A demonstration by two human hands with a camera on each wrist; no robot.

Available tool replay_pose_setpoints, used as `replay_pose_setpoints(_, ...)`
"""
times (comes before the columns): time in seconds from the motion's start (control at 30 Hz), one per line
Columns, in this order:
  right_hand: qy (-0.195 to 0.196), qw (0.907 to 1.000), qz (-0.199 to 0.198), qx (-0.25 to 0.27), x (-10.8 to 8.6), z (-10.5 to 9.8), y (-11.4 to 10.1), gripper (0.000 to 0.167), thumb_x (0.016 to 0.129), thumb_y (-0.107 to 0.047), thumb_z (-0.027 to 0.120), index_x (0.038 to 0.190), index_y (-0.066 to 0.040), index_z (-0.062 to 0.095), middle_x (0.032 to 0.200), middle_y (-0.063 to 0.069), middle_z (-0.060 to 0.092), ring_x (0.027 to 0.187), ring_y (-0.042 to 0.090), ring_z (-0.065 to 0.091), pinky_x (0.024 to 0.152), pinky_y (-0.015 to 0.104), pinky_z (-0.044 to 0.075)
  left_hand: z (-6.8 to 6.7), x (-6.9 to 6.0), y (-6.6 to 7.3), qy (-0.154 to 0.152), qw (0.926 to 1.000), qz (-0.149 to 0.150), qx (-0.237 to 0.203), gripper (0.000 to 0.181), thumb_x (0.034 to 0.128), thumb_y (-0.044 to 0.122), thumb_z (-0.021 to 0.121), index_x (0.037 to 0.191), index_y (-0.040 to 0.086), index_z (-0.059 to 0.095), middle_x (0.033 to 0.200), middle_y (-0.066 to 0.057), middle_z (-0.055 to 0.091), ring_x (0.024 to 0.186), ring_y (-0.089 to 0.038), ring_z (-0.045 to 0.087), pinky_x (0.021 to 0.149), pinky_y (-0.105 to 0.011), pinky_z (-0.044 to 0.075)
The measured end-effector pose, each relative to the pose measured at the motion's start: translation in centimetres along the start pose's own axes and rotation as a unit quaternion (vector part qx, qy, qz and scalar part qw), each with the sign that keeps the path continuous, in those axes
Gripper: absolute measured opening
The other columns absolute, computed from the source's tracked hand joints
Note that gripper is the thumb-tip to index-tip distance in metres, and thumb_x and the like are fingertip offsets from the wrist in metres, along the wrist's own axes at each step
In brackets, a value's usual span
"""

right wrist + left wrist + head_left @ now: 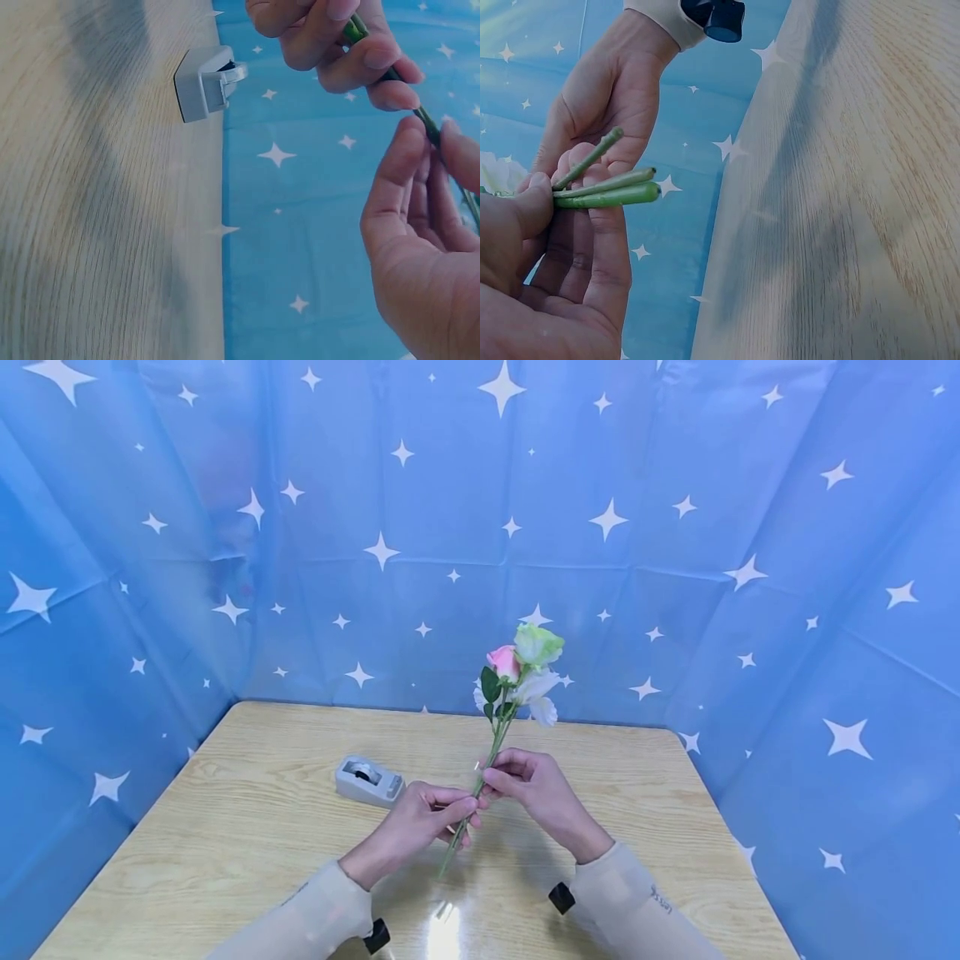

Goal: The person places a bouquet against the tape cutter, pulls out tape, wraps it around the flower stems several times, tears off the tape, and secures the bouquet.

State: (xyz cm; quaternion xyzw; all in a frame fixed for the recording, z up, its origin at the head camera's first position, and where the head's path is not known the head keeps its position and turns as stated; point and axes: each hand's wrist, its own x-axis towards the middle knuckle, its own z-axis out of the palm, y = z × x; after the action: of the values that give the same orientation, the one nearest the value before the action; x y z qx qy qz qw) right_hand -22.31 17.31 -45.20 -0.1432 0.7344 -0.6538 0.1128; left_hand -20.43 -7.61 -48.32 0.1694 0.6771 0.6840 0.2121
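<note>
Above the table, a small bunch of flowers leans up to the right in the head view: a pink rose point(504, 663), a pale green bloom point(538, 645) and a white bloom point(537, 687), with dark leaves. My left hand point(422, 818) pinches the green stems low down, thumb on top. Three cut stem ends point(622, 193) stick out past its fingers in the left wrist view. Just higher, my right hand point(536, 789) pinches the stems between thumb and fingertips; the right wrist view shows this hand point(420, 217) close to the left one.
A grey tape dispenser point(367, 780) stands on the wooden table point(247, 827), left of the hands. Blue star-patterned curtains point(450, 493) enclose the back and sides of the table.
</note>
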Motion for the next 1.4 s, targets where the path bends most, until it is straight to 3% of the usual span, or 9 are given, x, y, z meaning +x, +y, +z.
replay_pose_setpoints(0.27, 0.010, 0.9998, -0.014, -0.008, -0.18, 0.16, 0.26, 0.030, 0.114, -0.023, 0.079, 0.128, 0.003, 0.080, 0.100, 0.002, 0.084, 0.092, 0.014, 0.082, 0.097, 0.032, 0.070, 0.35, 0.05, 0.12, 0.003, 0.9999, 0.012, 0.007, 0.033, 0.1178, 0.024, 0.074, 0.139, 0.001, 0.084, 0.122, -0.031, 0.085, 0.084, -0.013, 0.083, 0.083, -0.034, 0.074)
replay_pose_setpoints(0.43, 0.015, 0.9997, -0.020, -0.005, -0.24, 0.30, 0.25, 0.027, 0.114, -0.024, 0.079, 0.127, 0.000, 0.081, 0.098, 0.007, 0.083, 0.089, 0.015, 0.082, 0.095, 0.031, 0.069, 0.43, 0.07, 0.12, 0.006, 0.9997, 0.021, 0.008, 0.034, 0.1171, 0.024, 0.075, 0.138, -0.002, 0.083, 0.112, -0.017, 0.090, 0.083, -0.013, 0.083, 0.081, -0.033, 0.074)
replay_pose_setpoints(0.53, 0.017, 0.9996, -0.021, -0.005, -0.26, 0.39, 0.25, 0.032, 0.115, -0.024, 0.079, 0.129, 0.005, 0.080, 0.100, 0.007, 0.084, 0.089, 0.016, 0.082, 0.095, 0.031, 0.070, 0.43, 0.03, 0.08, 0.010, 0.9996, 0.024, 0.013, 0.033, 0.1164, 0.025, 0.076, 0.136, 0.000, 0.085, 0.107, -0.010, 0.091, 0.084, -0.014, 0.084, 0.082, -0.034, 0.074)
replay_pose_setpoints(0.7, 0.019, 0.9994, -0.028, -0.006, -0.48, 0.52, 0.32, 0.032, 0.115, -0.023, 0.079, 0.129, 0.005, 0.079, 0.097, 0.006, 0.084, 0.089, 0.017, 0.082, 0.096, 0.032, 0.069, 0.47, 0.02, 0.04, 0.017, 0.9992, 0.026, 0.024, 0.030, 0.1157, 0.026, 0.077, 0.134, 0.005, 0.087, 0.108, -0.012, 0.091, 0.086, -0.015, 0.085, 0.083, -0.034, 0.074)
replay_pose_setpoints(1.0, 0.024, 0.9979, -0.054, -0.027, -0.54, 0.58, 0.32, 0.026, 0.115, -0.025, 0.079, 0.121, 0.001, 0.082, 0.090, 0.003, 0.084, 0.086, 0.017, 0.082, 0.093, 0.032, 0.069, 0.53, 0.05, -0.07, 0.018, 0.9988, 0.042, 0.019, 0.030, 0.1144, 0.022, 0.079, 0.130, -0.002, 0.087, 0.107, -0.013, 0.090, 0.083, -0.011, 0.085, 0.084, -0.033, 0.074)
replay_pose_setpoints(1.4, 0.030, 0.9952, -0.078, -0.052, -0.49, 0.73, -0.04, 0.018, 0.115, -0.017, 0.077, 0.121, -0.002, 0.084, 0.101, 0.016, 0.086, 0.084, 0.013, 0.081, 0.090, 0.028, 0.069, 0.29, -0.12, -0.08, 0.023, 0.9986, 0.039, 0.028, 0.032, 0.1137, 0.023, 0.080, 0.134, -0.001, 0.085, 0.113, -0.013, 0.091, 0.088, -0.017, 0.087, 0.084, -0.032, 0.073)
